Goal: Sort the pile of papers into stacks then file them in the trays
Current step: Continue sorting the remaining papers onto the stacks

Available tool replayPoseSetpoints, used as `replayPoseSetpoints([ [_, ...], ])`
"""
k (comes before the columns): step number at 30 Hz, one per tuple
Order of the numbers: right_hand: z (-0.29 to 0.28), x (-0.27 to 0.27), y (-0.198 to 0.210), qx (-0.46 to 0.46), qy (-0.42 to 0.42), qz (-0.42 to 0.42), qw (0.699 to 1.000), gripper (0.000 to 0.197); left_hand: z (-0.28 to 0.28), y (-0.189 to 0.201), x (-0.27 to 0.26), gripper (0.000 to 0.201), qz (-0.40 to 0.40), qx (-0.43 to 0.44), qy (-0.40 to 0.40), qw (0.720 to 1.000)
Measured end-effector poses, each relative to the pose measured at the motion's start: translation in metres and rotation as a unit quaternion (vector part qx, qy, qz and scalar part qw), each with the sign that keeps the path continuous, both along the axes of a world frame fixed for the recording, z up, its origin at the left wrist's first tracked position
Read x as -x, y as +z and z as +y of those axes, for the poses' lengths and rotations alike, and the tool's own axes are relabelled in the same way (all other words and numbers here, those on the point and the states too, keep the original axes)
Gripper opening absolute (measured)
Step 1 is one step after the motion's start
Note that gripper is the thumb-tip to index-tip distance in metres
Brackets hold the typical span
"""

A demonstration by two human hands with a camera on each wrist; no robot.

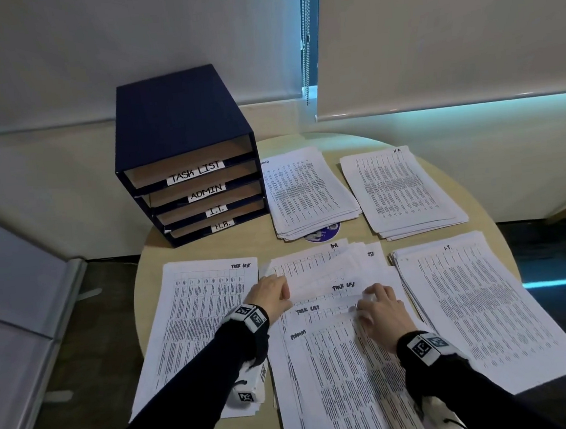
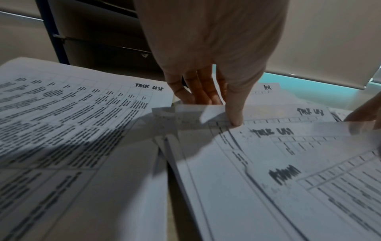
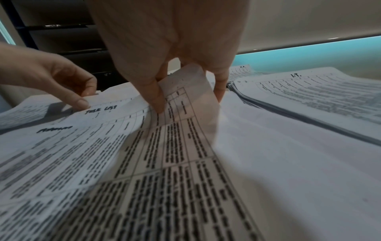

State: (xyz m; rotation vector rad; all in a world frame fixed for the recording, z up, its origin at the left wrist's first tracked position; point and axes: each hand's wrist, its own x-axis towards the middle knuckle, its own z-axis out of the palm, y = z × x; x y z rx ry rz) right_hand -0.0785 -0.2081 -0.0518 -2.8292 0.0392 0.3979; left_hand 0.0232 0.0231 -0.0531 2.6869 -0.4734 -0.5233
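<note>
Pinching sheets in pile (image 1: pixel 334 312): left hand (image 1: pixel 271 295), right hand (image 1: pixel 382 311); handwritten headers blurry.

White labels on the four shelves of the blue tray unit (image 1: pixel 183 147), top to bottom: "TASK LIST" (image 1: pixel 195 171), "ADMIN" (image 1: pixel 206 191), "I.T." (image 1: pixel 216 210), "H.R." (image 1: pixel 223 224). Handwritten headings on the paper stacks: "TASK LIST" on the near-left stack (image 1: pixel 195 324), "I.T." on the near-right stack (image 1: pixel 481 303), "H.R." on the far-right stack (image 1: pixel 402 190); the far-middle stack (image 1: pixel 307 191) carries a corner word too small to read, possibly "ADMIN". In the unsorted middle pile (image 1: pixel 335 363), two sheets are headed "TASK LIST" and the top sheet "ADMIN", the latter blurred. The printed table text on all sheets is illegible.
</note>
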Motion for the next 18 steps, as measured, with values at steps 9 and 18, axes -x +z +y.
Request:
replayPoseSetpoints([
  [9,-0.002,0.000,0.001,-0.037,-0.011,-0.030,0.999,0.019,0.011,0.008,0.001,0.020,-0.005,0.019,0.019,1.000],
  [18,0.013,-0.003,-0.003,-0.069,-0.001,-0.073,0.995,0.011,0.009,0.009,0.016,0.053,0.122,-0.005,-0.027,0.992],
])
